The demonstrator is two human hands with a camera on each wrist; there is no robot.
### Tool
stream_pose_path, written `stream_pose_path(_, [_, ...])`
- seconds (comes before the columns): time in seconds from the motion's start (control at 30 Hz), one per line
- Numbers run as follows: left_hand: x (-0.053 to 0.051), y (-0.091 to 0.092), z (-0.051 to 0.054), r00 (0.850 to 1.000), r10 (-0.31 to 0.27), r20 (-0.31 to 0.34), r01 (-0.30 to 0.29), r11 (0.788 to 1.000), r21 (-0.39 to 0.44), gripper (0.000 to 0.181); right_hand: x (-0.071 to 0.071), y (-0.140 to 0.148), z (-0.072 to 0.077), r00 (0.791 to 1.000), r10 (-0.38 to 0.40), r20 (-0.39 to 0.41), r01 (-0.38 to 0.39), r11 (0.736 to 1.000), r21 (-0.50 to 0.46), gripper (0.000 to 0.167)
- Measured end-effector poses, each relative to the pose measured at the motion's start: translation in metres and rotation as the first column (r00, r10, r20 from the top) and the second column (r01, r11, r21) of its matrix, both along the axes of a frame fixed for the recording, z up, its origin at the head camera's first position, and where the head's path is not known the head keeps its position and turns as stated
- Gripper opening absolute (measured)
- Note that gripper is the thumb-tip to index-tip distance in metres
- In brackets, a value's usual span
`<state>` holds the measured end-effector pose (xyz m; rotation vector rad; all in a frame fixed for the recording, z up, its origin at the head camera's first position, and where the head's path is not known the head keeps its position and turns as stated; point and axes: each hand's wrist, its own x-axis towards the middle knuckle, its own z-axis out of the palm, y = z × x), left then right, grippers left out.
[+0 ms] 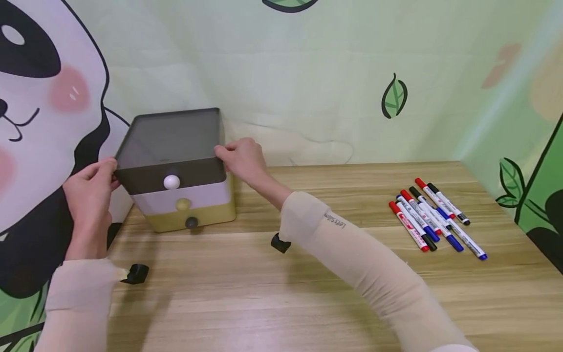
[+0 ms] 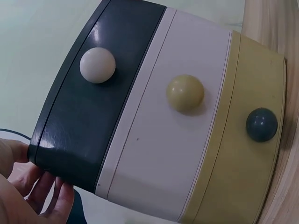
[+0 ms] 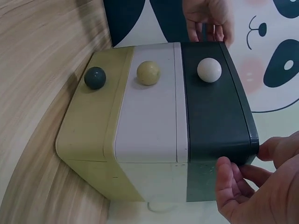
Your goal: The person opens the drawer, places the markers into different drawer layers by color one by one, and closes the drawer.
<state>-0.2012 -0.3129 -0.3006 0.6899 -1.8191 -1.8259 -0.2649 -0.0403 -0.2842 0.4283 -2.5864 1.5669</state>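
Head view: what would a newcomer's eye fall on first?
Probably the three-tiered box left of centre, dark over pale lilac over yellow, with the person's hands, left hand and right hand, gripping its upper front corners. Next, the cluster of markers on the right of the wooden table, and the big panda at the left edge.

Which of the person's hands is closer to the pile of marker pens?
The right hand. It holds the drawer box at its near right top corner, left of the marker pens; the left hand holds its near left top corner, farther from them.
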Motion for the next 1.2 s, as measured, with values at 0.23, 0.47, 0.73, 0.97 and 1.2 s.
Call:
stream_pose_path(0.23, [0.006,0.002,0.004,0.999,-0.029,0.023,0.030,0.998,-0.050,0.017,0.007,0.012,0.005,1.000,-0.005,0.014,0.005,1.000,0.019,0.023])
stream_pose_path(0.47, [0.010,0.015,0.007,0.993,-0.110,0.045,0.115,0.983,-0.142,0.009,0.015,0.037,0.007,0.999,0.032,0.020,-0.033,0.999,0.028,0.025])
stream_pose_path(0.73, [0.016,0.038,0.009,0.977,-0.199,0.073,0.212,0.936,-0.281,0.031,0.023,0.068,0.010,0.994,0.018,0.109,-0.019,1.000,0.008,0.020])
stream_pose_path(0.97, [0.020,0.055,0.011,0.952,-0.263,0.159,0.304,0.886,-0.351,0.050,0.031,0.091,0.011,0.991,0.018,0.131,-0.017,1.000,-0.007,0.021])
stream_pose_path(1.2, [0.021,0.073,0.012,0.930,-0.342,0.138,0.369,0.855,-0.364,0.049,0.038,0.113,0.011,0.988,0.014,0.151,-0.013,1.000,-0.010,0.023])
